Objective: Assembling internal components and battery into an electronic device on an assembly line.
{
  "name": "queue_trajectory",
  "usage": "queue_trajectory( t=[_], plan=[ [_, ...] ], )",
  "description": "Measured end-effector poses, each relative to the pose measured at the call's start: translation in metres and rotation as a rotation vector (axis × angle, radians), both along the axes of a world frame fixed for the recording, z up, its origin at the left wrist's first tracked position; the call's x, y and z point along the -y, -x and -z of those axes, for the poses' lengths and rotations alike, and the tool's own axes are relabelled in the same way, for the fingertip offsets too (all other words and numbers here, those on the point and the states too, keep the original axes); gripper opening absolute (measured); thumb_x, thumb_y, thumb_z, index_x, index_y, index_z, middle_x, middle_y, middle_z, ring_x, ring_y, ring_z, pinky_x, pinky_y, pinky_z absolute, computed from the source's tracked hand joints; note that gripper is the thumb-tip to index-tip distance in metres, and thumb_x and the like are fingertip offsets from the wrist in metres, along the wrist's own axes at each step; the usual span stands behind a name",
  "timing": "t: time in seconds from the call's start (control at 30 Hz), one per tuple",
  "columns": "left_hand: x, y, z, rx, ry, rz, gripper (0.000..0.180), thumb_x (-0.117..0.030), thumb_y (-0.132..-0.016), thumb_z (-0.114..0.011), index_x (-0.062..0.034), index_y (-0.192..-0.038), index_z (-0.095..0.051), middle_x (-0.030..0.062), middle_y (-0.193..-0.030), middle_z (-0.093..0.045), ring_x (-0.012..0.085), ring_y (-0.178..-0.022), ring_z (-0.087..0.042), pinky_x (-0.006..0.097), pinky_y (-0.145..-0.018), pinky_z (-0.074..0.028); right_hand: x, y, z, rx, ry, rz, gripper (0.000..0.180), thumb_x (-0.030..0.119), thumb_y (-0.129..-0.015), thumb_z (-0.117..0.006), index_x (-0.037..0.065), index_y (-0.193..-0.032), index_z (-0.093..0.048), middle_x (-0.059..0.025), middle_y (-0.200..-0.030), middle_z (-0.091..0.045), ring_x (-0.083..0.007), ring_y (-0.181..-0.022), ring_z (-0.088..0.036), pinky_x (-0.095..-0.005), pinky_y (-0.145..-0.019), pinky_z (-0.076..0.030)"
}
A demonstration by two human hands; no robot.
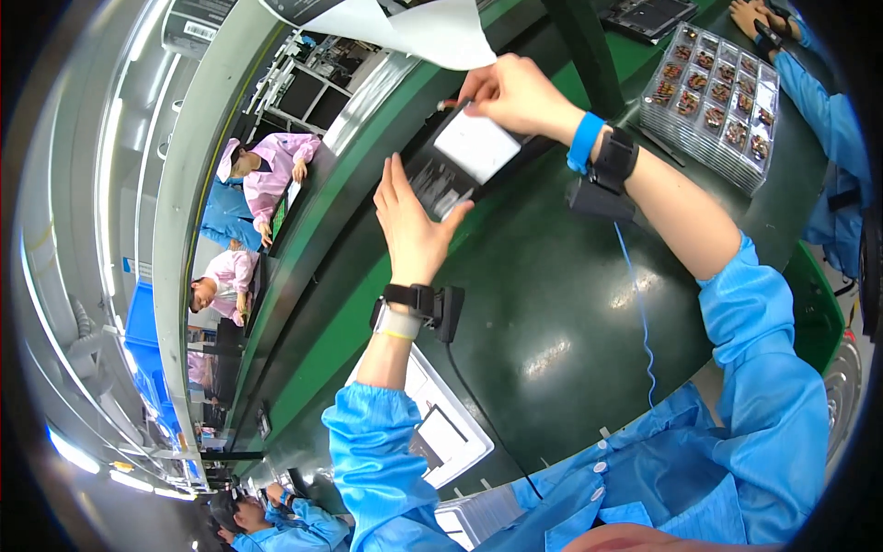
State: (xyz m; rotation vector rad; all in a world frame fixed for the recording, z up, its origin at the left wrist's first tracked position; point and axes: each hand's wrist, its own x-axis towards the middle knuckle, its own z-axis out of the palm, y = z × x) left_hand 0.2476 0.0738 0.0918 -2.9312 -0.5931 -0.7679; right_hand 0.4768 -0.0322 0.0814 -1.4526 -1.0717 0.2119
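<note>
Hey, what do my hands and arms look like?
Your left hand and right hand are bare. Blue sleeves end in gathered cuffs. Black strapped devices sit on both wrists; the left adds a pale band and black cable, the right a blue band.

At the upper right of the green table (515, 313), we see a stack of clear trays (699, 150) with small coppery parts in its compartments. Beside it we notice a co-worker's blue sleeve (819, 120). Leftward, we make out a person in pink (285, 164), blue bins (141, 322) and a lit lamp (74, 450).
</note>
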Motion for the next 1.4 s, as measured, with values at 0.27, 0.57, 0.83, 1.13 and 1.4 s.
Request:
queue_trajectory(
  t=[0.27, 0.57, 0.83, 1.13, 1.4],
  plan=[
    [-0.034, -0.052, 0.078, -0.077, 0.387, -0.053, 0.055, -0.026, -0.087, -0.079, 0.0015, -0.131, -0.059, 0.0140, -0.118, -0.073, 0.0235, -0.095, -0.069, 0.036, -0.084, -0.055, -0.011, -0.047, 0.033, 0.123, -0.074, 0.544, 0.012, 0.005, -0.081, -0.071, 0.000, -0.092, -0.071, -0.0133, -0.076, -0.071, -0.0304, -0.068, -0.068, -0.0361, -0.066, -0.053],
    [-0.044, -0.097, 0.109, 0.041, 0.802, -0.204, 0.050, -0.020, -0.087, -0.079, 0.0011, -0.128, -0.062, 0.0089, -0.109, -0.074, 0.0167, -0.080, -0.064, 0.033, -0.077, -0.053, -0.017, -0.053, 0.046, 0.126, -0.081, 0.564, 0.022, 0.002, -0.084, -0.068, 0.004, -0.106, -0.069, -0.0160, -0.082, -0.071, -0.0344, -0.077, -0.070, -0.0422, -0.072, -0.055],
    [-0.048, -0.102, 0.110, -0.010, 0.848, -0.225, 0.050, -0.022, -0.084, -0.083, 0.0031, -0.123, -0.064, 0.0117, -0.108, -0.074, 0.0179, -0.092, -0.068, 0.032, -0.084, -0.053, -0.015, -0.059, 0.058, 0.135, -0.006, 0.553, 0.015, 0.002, -0.087, -0.068, 0.002, -0.100, -0.060, -0.0209, -0.094, -0.068, -0.0441, -0.093, -0.065, -0.0524, -0.079, -0.050],
    [-0.061, -0.107, 0.113, 0.063, 0.686, -0.381, 0.051, -0.028, -0.082, -0.086, 0.0055, -0.117, -0.069, 0.0111, -0.092, -0.076, 0.0181, -0.080, -0.070, 0.031, -0.076, -0.054, -0.022, -0.056, 0.058, 0.127, 0.001, 0.543, 0.015, 0.004, -0.088, -0.066, 0.001, -0.101, -0.059, -0.0212, -0.096, -0.068, -0.0447, -0.093, -0.065, -0.0529, -0.080, -0.050],
    [-0.093, -0.098, 0.116, 0.067, 0.859, -0.342, 0.028, -0.022, -0.085, -0.080, 0.0028, -0.097, -0.079, 0.0067, -0.078, -0.069, 0.0166, -0.070, -0.062, 0.033, -0.067, -0.049, -0.027, -0.048, 0.049, 0.082, -0.005, 0.497, 0.016, 0.004, -0.087, -0.068, 0.001, -0.101, -0.061, -0.0214, -0.096, -0.069, -0.0433, -0.094, -0.065, -0.0522, -0.081, -0.050]
  ],
)
